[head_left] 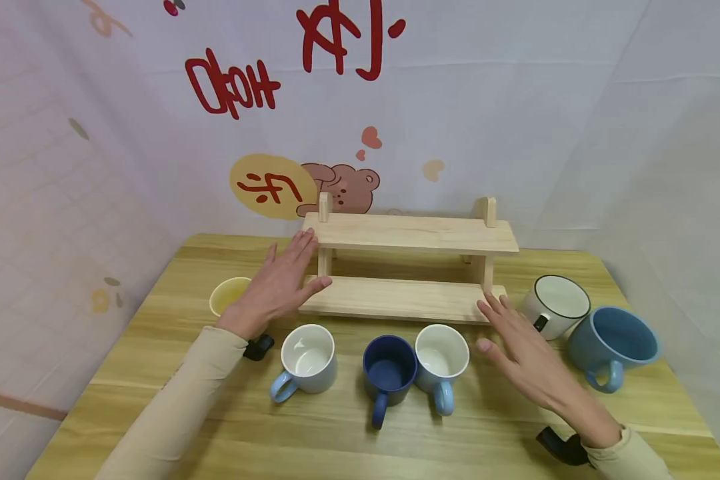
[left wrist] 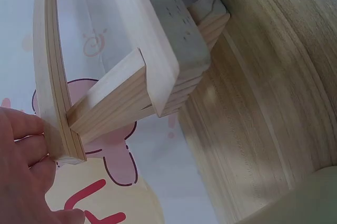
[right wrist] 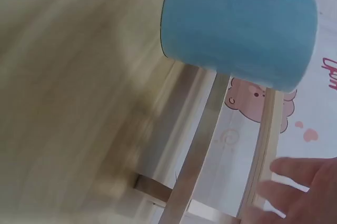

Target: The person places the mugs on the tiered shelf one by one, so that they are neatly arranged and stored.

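- Wooden shelf point(head_left: 399, 299): two-tiered, it stands upright towards the back of the counter point(head_left: 468, 447); its middle is the centre of the clock in the head view.
- Left hand point(head_left: 279, 280): at 9 o'clock, fingers extended and thumb spread well away, grasping nothing; in the left wrist view its fingertips touch the end of the upper board point(left wrist: 50, 71).
- Right hand point(head_left: 528, 353): at 4 o'clock, fingers loosely straight and thumb apart, with nothing in its hold; its fingertips are at the shelf's right end, though whether they touch I cannot tell.
- Yellow cup point(head_left: 227, 293): at 9 o'clock, beyond the left hand and partly hidden by it.
- Pale mug point(head_left: 308, 357): near 8 o'clock, its light blue handle pointing to 7.
- Navy mug point(head_left: 389, 367): at 6 o'clock, handle towards the viewer.
- White mug point(head_left: 441, 353): at 5 o'clock, right beside the navy one, blue handle pointing to 6.
- Black-rimmed mug point(head_left: 558, 303): between 3 and 4 o'clock.
- Blue mug point(head_left: 615, 340): near 4 o'clock, farther out, just beside the black-rimmed one.
- Backdrop point(head_left: 486, 120): at 12 o'clock, pale cloth printed with red lettering and a bear.
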Demonstrator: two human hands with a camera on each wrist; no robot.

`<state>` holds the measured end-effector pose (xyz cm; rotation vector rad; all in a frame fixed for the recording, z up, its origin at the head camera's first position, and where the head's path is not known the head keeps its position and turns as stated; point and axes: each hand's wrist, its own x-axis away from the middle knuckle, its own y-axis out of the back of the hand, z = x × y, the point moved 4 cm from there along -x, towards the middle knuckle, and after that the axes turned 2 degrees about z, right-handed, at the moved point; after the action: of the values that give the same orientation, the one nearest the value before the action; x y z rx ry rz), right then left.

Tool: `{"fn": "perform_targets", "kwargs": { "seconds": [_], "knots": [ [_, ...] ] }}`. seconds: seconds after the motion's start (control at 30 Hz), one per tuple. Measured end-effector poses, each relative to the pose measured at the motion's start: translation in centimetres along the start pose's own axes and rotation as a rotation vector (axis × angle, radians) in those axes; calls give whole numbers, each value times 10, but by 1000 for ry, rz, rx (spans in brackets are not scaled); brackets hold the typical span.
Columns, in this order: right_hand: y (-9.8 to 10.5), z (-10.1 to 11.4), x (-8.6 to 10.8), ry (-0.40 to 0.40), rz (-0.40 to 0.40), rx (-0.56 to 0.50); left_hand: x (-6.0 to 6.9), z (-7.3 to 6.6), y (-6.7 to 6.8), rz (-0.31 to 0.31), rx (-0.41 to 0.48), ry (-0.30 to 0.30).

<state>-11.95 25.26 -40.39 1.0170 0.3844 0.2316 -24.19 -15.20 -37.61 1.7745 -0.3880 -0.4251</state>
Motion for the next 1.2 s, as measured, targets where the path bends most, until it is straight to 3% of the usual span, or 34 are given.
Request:
{"fn": "perform_targets", "kwargs": {
  "seconds": [0.4,0.6,0.77,0.93,1.1,1.2],
  "knots": [
    [8,8,24,8,13,-201,3,5,0,-10,36,-2],
    [4,8,30,-16,69,-277,0,5,3,-34,64,-12],
    [-7,8,32,2,169,-395,-2,3,5,-25,77,-17],
    [-22,10,32,41,324,-539,-1,4,5,-23,74,-16],
    [-38,13,32,36,446,-738,0,4,5,-19,70,-15],
    [-45,15,32,32,481,-852,-1,4,4,-20,63,-21]
  ]
}}
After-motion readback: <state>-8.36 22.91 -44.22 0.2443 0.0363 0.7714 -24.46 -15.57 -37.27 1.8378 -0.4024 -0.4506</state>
